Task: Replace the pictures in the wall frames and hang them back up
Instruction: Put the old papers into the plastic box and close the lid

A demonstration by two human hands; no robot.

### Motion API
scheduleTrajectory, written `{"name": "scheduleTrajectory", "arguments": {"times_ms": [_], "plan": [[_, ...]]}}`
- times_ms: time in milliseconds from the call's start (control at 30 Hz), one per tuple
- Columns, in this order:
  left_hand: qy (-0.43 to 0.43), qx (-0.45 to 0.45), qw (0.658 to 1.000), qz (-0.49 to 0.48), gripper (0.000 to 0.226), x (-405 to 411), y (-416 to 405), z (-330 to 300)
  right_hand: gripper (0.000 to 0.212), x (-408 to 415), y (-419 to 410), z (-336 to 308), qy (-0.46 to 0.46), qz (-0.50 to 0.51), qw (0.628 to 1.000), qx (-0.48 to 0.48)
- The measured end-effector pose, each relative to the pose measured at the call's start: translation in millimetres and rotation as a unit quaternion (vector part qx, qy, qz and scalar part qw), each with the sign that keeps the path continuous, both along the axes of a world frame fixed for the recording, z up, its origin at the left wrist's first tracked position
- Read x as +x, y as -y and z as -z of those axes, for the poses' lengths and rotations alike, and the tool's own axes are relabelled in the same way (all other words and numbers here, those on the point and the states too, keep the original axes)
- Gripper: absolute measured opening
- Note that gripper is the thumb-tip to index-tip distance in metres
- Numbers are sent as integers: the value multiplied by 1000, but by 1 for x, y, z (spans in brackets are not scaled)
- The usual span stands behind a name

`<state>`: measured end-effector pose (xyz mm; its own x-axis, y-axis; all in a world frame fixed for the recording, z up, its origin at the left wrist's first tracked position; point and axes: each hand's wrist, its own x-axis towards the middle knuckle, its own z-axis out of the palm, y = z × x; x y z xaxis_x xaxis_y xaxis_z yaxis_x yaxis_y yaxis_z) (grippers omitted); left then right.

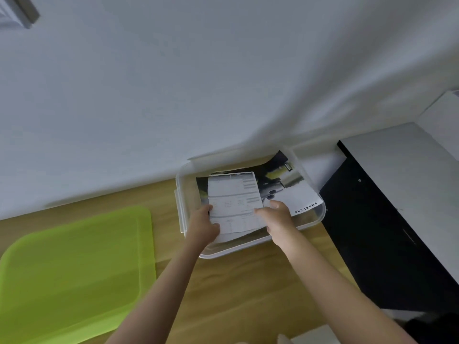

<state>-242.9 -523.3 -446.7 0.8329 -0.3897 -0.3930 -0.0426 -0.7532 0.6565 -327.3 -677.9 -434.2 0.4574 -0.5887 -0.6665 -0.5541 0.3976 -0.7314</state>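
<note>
Together, both hands' grip (pixel 233 219) round printed sheet (pixel 234 202)

Pale wall (pixel 198 83), wooden floor (pixel 236 289), black cabinet (pixel 372 232).

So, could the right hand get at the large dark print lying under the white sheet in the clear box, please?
Probably yes: the dark print lies uncovered just beyond the right hand in the lidless clear box. But both hands grip the white sheet, so the right must let go first.
</note>
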Motion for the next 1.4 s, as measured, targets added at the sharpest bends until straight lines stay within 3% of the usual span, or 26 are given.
{"name": "scheduleTrajectory", "arguments": {"times_ms": [167,300,433,600,767,1000,1167,1400], "plan": [[-18,42,999,-14,46,-1,3,2,74,-3,12,-9,-13,-21,999,23],[-3,56,998,-3,58,-7,6,-6,71,-9,18,-21,12,-43,999,31],[31,-23,999,-8,67,-19,-4,-20,69,-17,13,-36,58,-58,997,14],[127,-90,986,-54,51,-50,-25,-37,55,-38,-9,-47,105,-116,986,-59],[147,-132,973,-122,47,-85,-76,-31,45,-49,-55,-51,164,-192,960,-123],[163,-78,958,-224,45,-98,-204,-18,34,-31,-161,-48,198,-290,928,-122],[143,-27,943,-300,44,-71,-314,-6,40,4,-234,-25,146,-340,914,-166],[71,78,933,-345,55,-19,-426,14,52,41,-291,8,-44,-338,913,-226]]}}
